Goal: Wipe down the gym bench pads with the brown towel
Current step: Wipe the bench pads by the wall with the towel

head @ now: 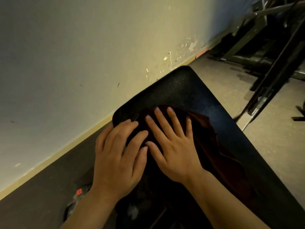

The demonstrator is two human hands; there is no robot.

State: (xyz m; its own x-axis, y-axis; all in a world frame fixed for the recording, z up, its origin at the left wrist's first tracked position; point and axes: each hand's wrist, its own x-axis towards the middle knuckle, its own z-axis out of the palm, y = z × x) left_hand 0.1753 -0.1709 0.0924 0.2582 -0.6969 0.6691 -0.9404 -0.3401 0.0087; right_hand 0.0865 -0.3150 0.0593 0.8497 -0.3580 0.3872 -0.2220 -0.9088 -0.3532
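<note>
The towel (pixel 219 151) lies on the bench pad (pixel 184 90), toward its near part. Both hands rest flat on the towel, the left hand (pixel 115 156) just left of the right hand (pixel 173 146), fingertips touching. The wall (pixel 82 55) stands left of the pad; a metal frame (pixel 272 55) stands far right on the floor (pixel 272 129).

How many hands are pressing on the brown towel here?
2. The left hand lies on the brown towel's left end; the right hand lies flat beside it, mid-pad.

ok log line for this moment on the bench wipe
step: wiping | left hand: flat on brown towel | right hand: flat on towel | bench pad: far end uncovered
</note>
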